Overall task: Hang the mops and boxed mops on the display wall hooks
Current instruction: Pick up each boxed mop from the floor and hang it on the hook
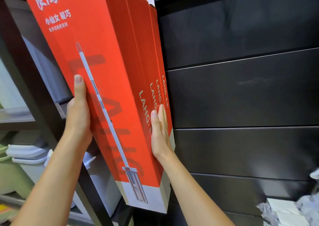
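A long red boxed mop (pixel 103 56) with white lettering and a printed mop picture stands nearly upright against the dark slatted display wall (pixel 241 91). Behind it are two or three more red boxed mops (pixel 161 80), only their narrow sides showing. My left hand (pixel 78 111) grips the front box's left edge, thumb lying on its face and fingers hidden behind. My right hand (pixel 159 132) presses flat with straight fingers against the right sides of the boxes. The box tops and any hooks are out of view.
A dark upright post (pixel 43 115) stands left of the boxes, with shelves beyond it holding white and pale green plastic tubs (pixel 25 155). White wrapped packages (pixel 290 210) lie at the lower right. The wall to the right of the boxes is bare dark panels.
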{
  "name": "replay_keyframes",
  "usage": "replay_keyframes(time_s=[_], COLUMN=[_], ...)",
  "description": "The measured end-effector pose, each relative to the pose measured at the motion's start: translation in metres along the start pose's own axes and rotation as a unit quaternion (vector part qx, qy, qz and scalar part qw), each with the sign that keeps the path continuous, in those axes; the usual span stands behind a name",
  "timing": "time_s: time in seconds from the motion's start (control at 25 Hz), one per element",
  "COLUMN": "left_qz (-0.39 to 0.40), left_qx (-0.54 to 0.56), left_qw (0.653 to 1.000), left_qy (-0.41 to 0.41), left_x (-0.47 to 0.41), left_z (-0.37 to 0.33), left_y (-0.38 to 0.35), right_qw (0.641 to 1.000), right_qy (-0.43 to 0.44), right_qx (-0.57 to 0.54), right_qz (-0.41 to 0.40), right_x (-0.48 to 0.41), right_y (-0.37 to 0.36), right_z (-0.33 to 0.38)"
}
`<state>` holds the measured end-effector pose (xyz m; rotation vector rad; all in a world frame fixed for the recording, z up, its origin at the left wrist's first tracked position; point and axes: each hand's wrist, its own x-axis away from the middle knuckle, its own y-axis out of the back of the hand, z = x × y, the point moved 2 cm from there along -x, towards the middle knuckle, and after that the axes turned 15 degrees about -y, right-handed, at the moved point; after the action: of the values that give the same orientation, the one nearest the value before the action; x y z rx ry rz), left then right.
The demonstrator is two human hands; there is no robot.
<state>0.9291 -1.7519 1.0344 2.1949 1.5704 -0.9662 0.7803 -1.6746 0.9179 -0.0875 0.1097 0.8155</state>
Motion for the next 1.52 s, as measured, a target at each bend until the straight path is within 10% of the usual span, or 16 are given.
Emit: replay_keyframes(time_s=[1.08, 1.52], left_qz=[-0.003, 0.066], left_qx=[-0.063, -0.212], left_qw=[0.987, 0.947], left_qy=[-0.151, -0.233], left_x=[0.018, 0.077], left_z=[0.015, 0.023], left_y=[0.018, 0.026], right_qw=[0.999, 0.949], right_qy=[-0.001, 0.053], right_qx=[0.024, 0.276], right_qz=[-0.036, -0.142], right_x=[0.03, 0.048], right_y=[-0.009, 0.045], right_z=[0.003, 0.018])
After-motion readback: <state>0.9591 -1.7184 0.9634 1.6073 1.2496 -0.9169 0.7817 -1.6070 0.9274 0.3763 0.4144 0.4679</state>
